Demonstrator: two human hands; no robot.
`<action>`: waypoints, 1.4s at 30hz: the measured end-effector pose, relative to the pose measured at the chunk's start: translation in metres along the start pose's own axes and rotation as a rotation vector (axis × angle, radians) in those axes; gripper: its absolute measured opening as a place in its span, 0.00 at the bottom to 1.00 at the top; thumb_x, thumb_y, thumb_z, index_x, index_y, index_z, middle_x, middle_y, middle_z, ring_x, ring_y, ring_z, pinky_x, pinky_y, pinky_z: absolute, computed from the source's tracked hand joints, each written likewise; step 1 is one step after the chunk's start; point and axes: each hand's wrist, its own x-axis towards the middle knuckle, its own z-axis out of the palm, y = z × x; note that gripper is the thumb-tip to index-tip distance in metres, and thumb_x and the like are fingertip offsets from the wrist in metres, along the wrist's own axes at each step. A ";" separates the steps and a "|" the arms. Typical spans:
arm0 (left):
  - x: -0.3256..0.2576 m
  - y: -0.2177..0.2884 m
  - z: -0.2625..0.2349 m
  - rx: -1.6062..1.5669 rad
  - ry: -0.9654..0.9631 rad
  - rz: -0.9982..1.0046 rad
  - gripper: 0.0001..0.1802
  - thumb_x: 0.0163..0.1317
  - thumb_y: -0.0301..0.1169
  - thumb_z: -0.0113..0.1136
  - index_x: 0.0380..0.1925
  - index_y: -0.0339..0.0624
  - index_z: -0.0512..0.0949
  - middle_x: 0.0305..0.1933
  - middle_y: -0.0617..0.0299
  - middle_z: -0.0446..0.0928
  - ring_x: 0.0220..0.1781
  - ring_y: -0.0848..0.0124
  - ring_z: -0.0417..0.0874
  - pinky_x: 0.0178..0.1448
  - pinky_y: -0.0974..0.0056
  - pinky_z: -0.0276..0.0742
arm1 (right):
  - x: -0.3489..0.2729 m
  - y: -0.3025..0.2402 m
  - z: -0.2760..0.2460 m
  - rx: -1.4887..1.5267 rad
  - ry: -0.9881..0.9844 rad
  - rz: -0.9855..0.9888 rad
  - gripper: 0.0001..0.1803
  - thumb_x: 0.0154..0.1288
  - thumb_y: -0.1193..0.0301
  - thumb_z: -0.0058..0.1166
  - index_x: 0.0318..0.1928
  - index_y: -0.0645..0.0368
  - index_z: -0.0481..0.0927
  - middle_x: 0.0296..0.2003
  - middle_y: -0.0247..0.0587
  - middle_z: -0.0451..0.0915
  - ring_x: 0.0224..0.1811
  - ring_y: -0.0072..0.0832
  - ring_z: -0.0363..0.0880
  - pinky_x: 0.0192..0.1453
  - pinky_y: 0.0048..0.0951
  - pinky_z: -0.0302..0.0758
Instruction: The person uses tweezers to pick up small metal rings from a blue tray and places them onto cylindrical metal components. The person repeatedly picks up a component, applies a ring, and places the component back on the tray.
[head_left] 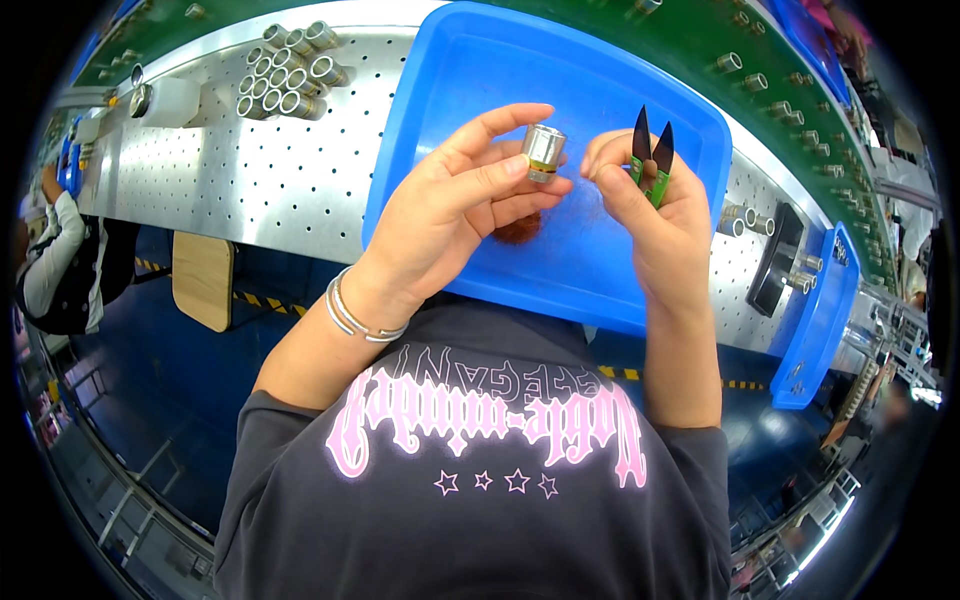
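Note:
My left hand [455, 185] holds a small shiny metal cylinder [544, 148] upright between thumb and fingers; a yellowish band runs round its lower part. To its right, my right hand [655, 215] is closed round thread snips [658, 172] with green handles, their two dark blades pointing up and apart. Its thumb and index finger are pinched together; whether something tiny is between them cannot be seen. Both hands are above a large blue tray [580, 285]. A reddish-brown tangled bundle [518, 230] lies in the tray, partly hidden by my left hand.
On the perforated metal table [340, 170], a cluster of similar cylinders [285, 75] stands at left. More cylinders [745, 220] and a black tray [778, 260] are at right, near another blue tray [815, 320]. A green conveyor [690, 60] carries parts behind. A wooden stool [203, 280] and a person [70, 250] are at left.

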 end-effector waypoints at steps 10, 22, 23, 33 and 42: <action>0.000 -0.006 -0.002 0.005 0.028 0.047 0.26 0.63 0.29 0.52 0.60 0.38 0.61 0.51 0.53 0.73 0.49 0.70 0.78 0.57 0.67 0.74 | -0.001 0.002 0.008 -0.049 0.005 -0.108 0.04 0.61 0.75 0.54 0.34 0.62 0.75 0.29 0.31 0.75 0.32 0.15 0.70 0.35 0.17 0.67; 0.002 -0.005 -0.007 0.034 0.052 0.075 0.28 0.63 0.29 0.53 0.62 0.39 0.58 0.51 0.51 0.73 0.49 0.69 0.78 0.56 0.66 0.74 | -0.008 0.005 -0.004 -0.166 0.035 -0.067 0.04 0.60 0.75 0.55 0.33 0.63 0.76 0.29 0.30 0.76 0.29 0.13 0.70 0.32 0.14 0.66; 0.002 -0.005 -0.006 0.055 0.053 0.076 0.29 0.63 0.29 0.53 0.63 0.39 0.57 0.51 0.51 0.73 0.49 0.68 0.78 0.56 0.66 0.74 | -0.009 0.004 -0.006 -0.179 0.040 -0.032 0.04 0.59 0.75 0.56 0.33 0.63 0.77 0.28 0.31 0.76 0.29 0.13 0.70 0.32 0.14 0.67; -0.002 -0.012 0.004 0.556 -0.039 0.256 0.30 0.61 0.18 0.49 0.63 0.42 0.57 0.45 0.57 0.75 0.46 0.74 0.76 0.44 0.75 0.72 | 0.014 -0.018 -0.011 -0.541 -0.082 -0.069 0.10 0.54 0.77 0.57 0.39 0.63 0.80 0.31 0.38 0.80 0.30 0.19 0.75 0.35 0.19 0.71; -0.003 -0.002 0.000 0.280 0.002 0.060 0.30 0.59 0.27 0.56 0.62 0.38 0.59 0.46 0.53 0.76 0.45 0.67 0.80 0.51 0.67 0.75 | 0.018 -0.013 -0.017 -0.552 -0.020 -0.089 0.05 0.56 0.74 0.56 0.30 0.64 0.78 0.23 0.32 0.77 0.26 0.16 0.71 0.29 0.18 0.66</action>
